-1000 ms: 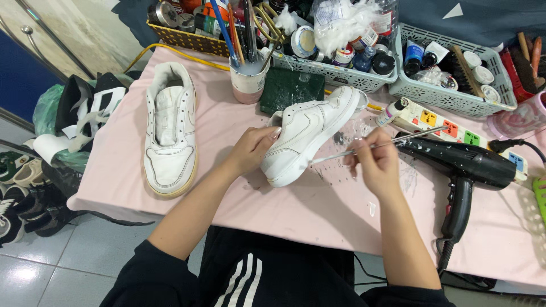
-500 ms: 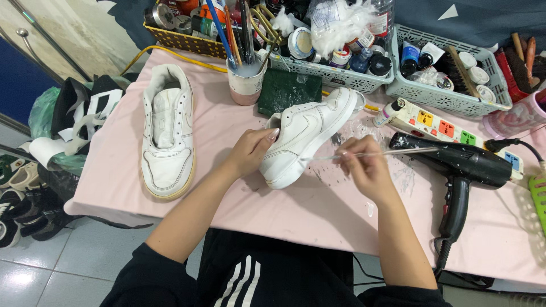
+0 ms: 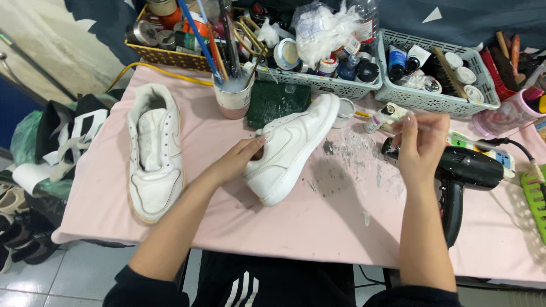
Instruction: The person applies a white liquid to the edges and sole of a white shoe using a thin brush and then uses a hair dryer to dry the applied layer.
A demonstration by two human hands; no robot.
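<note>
My left hand (image 3: 236, 162) grips the heel opening of a white sneaker (image 3: 293, 148), which lies tilted on its side on the pink table (image 3: 318, 227). To the right of the shoe, my right hand (image 3: 422, 142) is raised above a black hair dryer (image 3: 463, 173) and pinches a thin paintbrush (image 3: 449, 132) whose shaft points to the right. A small white paint bottle (image 3: 382, 117) lies just left of that hand. The matching white sneaker (image 3: 153, 150) rests flat on the table's left side.
A cup of brushes (image 3: 232, 96) and a dark green pad (image 3: 277, 100) stand behind the shoe. Grey baskets (image 3: 429, 99) and a yellow basket (image 3: 170, 57) of jars line the back. A pink mug (image 3: 506, 116) is at right. Shoes lie on the floor at left (image 3: 23, 227).
My right hand has lifted the brush off the shoe and swung it right, above the hair dryer. The left hand still holds the sneaker. The view has shifted slightly.
</note>
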